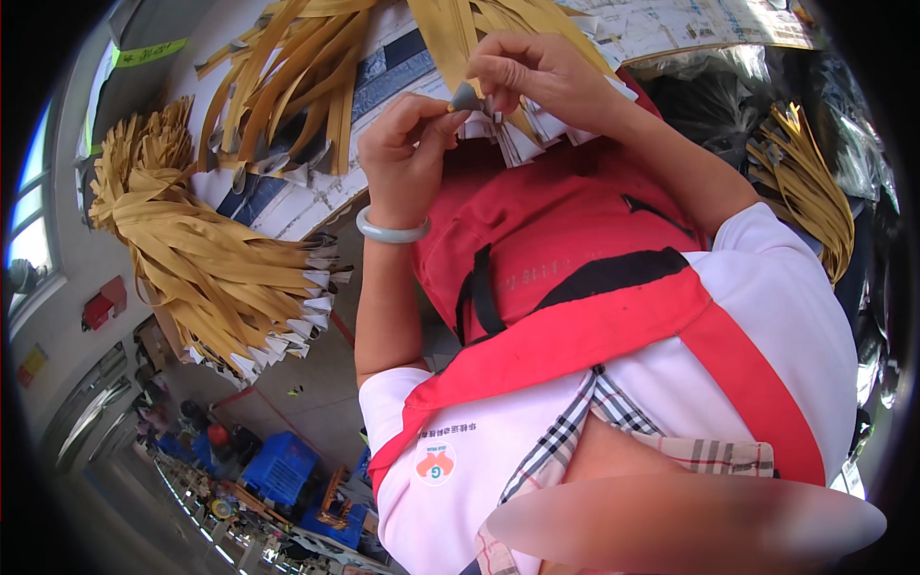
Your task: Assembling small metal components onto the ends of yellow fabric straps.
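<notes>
My left hand (407, 144), with a pale bangle (391, 227) on its wrist, pinches a small grey cone-shaped end piece (466, 97) between thumb and forefinger. Close by on the right, the fingers of my right hand (537, 77) are bent and pressed together at the other side of that piece. What exactly they grip is partly hidden. Mustard-yellow straps (446, 43) run from the table to just behind my hands. Their near ends carry white and grey tips (522, 144), hanging over the table edge above my red apron (565, 220).
Loose yellow straps (297, 77) lie on the white table (311, 196) at the left. A thick strap bundle (211, 249) hangs over its left end. Another bundle (805, 187) lies at the right beside dark plastic bags (709, 101). Blue crates (280, 467) stand on the floor behind.
</notes>
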The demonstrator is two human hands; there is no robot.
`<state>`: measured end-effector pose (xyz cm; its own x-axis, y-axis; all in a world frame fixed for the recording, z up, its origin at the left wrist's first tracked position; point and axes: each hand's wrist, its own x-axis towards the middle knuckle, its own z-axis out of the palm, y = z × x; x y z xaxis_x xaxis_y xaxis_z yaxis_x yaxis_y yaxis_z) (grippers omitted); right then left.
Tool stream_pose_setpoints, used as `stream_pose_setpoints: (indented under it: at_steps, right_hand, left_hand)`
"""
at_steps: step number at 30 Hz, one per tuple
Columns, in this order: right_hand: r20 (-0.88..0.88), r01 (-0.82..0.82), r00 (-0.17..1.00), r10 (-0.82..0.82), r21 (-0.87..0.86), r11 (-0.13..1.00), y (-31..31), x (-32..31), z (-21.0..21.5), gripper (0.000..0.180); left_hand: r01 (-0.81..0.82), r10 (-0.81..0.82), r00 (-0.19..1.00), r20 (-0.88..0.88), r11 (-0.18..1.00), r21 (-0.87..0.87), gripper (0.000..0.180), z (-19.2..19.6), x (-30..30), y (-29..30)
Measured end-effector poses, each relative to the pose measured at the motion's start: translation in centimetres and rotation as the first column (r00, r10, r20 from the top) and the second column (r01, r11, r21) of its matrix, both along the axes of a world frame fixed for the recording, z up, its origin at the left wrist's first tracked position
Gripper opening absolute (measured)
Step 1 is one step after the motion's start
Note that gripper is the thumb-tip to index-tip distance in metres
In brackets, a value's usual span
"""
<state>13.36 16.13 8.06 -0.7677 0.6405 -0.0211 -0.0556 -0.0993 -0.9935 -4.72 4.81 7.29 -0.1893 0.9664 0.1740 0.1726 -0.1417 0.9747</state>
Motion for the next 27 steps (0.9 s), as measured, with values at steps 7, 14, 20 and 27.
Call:
stream_pose_setpoints:
  at_steps: [7, 14, 20, 27]
  right_hand:
    - [0.054, -0.107, 0.993, 0.104, 0.059, 0.993, -0.8, 0.9, 0.3, 0.021]
    - [0.233, 0.152, 0.953, -0.196, 0.195, 0.969, 2.4, 3.1, -0.3, 0.02]
    - [0.147, -0.049, 0.989, 0.008, 0.274, 0.961, 0.1, 0.5, -1.1, 0.018]
    - [0.328, -0.129, 0.944, 0.022, 0.311, 0.942, 0.9, 1.3, -1.1, 0.016]
  left_hand:
    - [-0.028, 0.06, 0.963, -0.261, 0.992, 0.125, 0.015, 1.1, 0.5, -1.3]
    - [-0.701, 0.769, 0.621, -0.151, 0.632, 0.33, 0.021, 3.2, -9.9, -4.0]
    - [0.069, 0.054, 0.679, -0.732, 0.988, 0.137, 0.041, -1.8, -1.1, -0.6]
    - [0.223, -0.068, 0.684, -0.726, 0.967, 0.12, 0.012, -2.8, -1.2, 2.1]
